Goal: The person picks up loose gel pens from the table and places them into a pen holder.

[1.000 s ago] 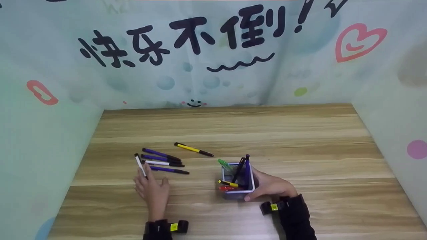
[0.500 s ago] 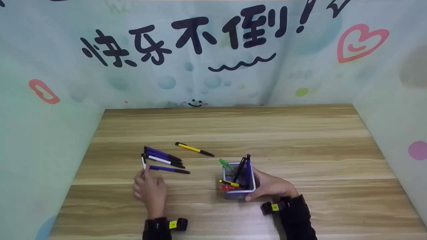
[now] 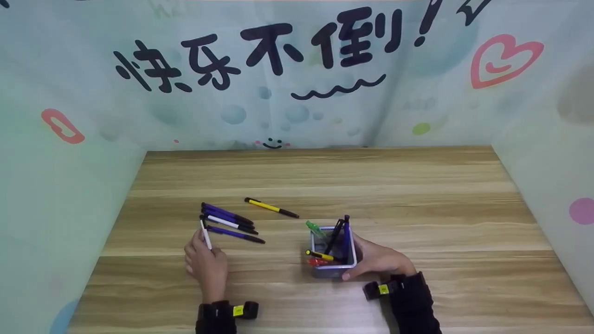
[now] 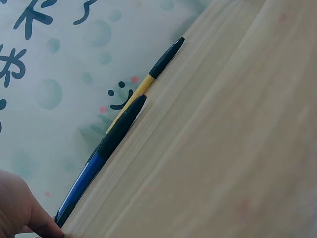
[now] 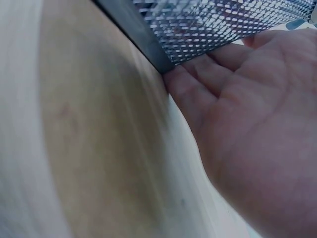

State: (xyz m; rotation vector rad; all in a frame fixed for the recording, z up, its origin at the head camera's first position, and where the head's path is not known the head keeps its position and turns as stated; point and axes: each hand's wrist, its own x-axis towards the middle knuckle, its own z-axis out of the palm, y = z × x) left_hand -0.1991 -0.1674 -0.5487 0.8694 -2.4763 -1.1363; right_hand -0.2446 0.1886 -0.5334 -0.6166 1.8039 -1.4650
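Observation:
In the head view my left hand [image 3: 207, 269] pinches a white pen [image 3: 206, 236] with a black end, beside a cluster of pens. Its lower end runs in between thumb and fingers. Close to those fingers lie a blue pen [image 3: 237, 234], another white pen [image 3: 228, 223] and blue pens [image 3: 228, 212]. My right hand [image 3: 384, 260] grips the right side of a grey mesh pen holder [image 3: 332, 272]; its fingers press the mesh [image 5: 198, 25] in the right wrist view. Inside the holder stand or lean green [image 3: 314, 228], black [image 3: 333, 237], blue [image 3: 346, 234], yellow [image 3: 320, 254] and red [image 3: 319, 262] pens.
A yellow pen [image 3: 271, 207] with a black grip lies farther back on the wooden table [image 3: 394, 195]. A printed cloth wall [image 3: 297, 83] rises behind the table and along both sides.
The white pen in my left hand has shifted right and changed its slant, and my thumb has drawn in toward it. The other white pen has turned against the blue pens. The holder stays put.

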